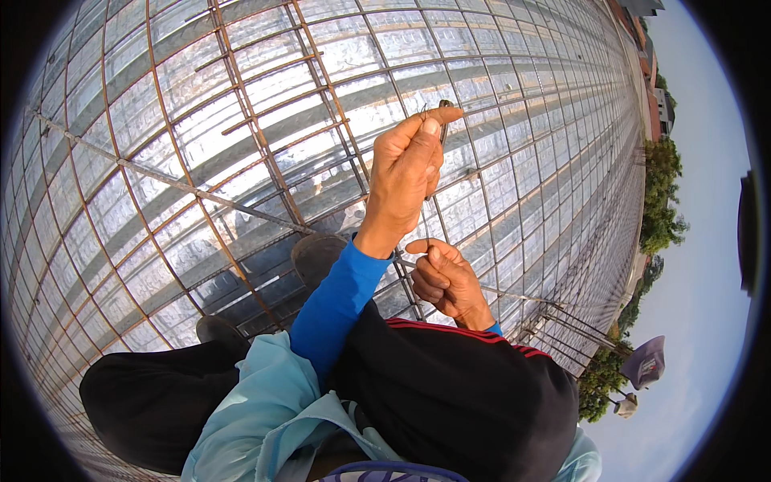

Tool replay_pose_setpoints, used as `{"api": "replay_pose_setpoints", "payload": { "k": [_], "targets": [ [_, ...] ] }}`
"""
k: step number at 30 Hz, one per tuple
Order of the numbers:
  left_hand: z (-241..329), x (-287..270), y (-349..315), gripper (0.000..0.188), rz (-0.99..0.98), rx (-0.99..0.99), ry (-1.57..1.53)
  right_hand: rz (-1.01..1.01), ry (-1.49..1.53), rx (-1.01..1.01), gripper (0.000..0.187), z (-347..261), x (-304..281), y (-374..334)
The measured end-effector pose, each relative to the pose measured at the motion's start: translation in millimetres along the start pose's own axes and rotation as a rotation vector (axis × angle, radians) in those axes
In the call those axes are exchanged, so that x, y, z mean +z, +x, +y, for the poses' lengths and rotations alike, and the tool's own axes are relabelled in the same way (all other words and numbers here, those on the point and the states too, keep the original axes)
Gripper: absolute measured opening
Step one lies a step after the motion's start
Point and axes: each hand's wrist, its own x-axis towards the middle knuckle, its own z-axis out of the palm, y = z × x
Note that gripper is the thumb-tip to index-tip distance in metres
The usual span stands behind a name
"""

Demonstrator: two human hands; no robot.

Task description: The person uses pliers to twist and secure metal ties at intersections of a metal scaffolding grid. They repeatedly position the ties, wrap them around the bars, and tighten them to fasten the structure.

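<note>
My left hand (404, 165), in a blue sleeve, is raised over the rebar mesh (249, 118). Its thumb presses against the index finger, which points right, and a thin wire (424, 111) sticks up from the pinch. Beside these fingers shows a dark, slim metal piece (445, 104) with a rounded end; the rest is behind the hand, so its kind is unclear. Lower and nearer my body, my right hand (451, 281) is closed, index finger bent towards the left. Whatever it may hold is too small or hidden to name.
Beneath the mesh lies shiny ribbed metal decking (353, 52). A thin bar (193, 190) crosses the mesh diagonally. My shoes (317, 259) are among the bars, below my bent, black-clad knees (474, 386). Upright bars (574, 325), trees (662, 193) and a grey cap-like shape (645, 361) are at the right.
</note>
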Motion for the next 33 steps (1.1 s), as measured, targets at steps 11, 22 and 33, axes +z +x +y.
{"api": "replay_pose_setpoints", "payload": {
  "k": [11, 22, 33],
  "targets": [
    [15.0, -18.4, 7.6, 0.041, -0.02, -0.031, -0.07, 0.095, -0.041, 0.02, 0.039, -1.1, 3.4, -2.5],
    [31.5, -10.2, 3.9, 0.034, -0.076, 0.158, 0.667, 0.127, -1.598, -0.47, 0.043, -30.4, 4.4, 15.1],
    [35.1, 10.4, -4.6, 0.027, -0.113, 0.424, 1.046, 0.396, -0.981, -0.822, 0.018, -111.8, 82.6, 52.5]
  ]
}}
